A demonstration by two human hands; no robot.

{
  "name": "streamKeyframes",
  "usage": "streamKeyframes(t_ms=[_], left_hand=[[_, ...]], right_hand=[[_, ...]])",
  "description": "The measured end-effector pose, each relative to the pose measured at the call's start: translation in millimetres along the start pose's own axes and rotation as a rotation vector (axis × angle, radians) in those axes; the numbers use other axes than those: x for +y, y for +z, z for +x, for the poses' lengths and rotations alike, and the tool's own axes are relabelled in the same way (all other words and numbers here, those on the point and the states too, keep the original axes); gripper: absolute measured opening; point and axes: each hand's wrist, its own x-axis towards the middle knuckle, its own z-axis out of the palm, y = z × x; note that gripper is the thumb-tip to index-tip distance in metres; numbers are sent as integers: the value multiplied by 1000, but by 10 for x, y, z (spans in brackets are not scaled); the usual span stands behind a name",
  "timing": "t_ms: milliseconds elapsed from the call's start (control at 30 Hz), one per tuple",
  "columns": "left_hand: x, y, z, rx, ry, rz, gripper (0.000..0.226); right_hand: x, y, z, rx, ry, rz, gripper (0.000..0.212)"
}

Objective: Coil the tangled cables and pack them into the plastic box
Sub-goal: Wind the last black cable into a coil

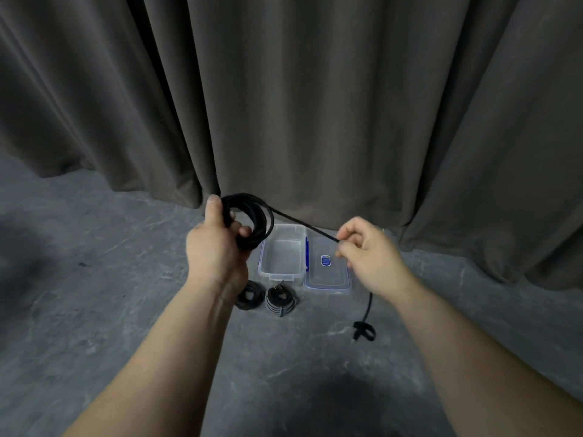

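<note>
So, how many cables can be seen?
3. One black cable is held by the left hand and right hand; two coils lie before the box.

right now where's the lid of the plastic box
In the head view the lid lies flat on the floor just right of the open plastic box, edge to edge with it, below the right hand.
</note>
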Motion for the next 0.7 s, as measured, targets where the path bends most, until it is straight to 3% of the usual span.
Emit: streamKeyframes(t_ms=[133, 267, 400, 533, 700], left_hand=[[-55, -13, 25, -7, 44, 82, 33], [-181, -39, 57, -81, 230, 392, 42], [-295, -28, -32, -224, 275, 615, 43], [-406, 18, -134, -353, 79, 570, 52], [-430, 37, -195, -512, -13, 549, 56]], right_hand=[[-85, 21, -56, -156, -83, -161, 24], [-375, 54, -138, -360, -202, -213, 32], [-574, 76, -169, -314, -284, -14, 28], [-558, 134, -143, -171, -219, 244, 24], [-439, 112, -86, -24, -166, 255, 21]])
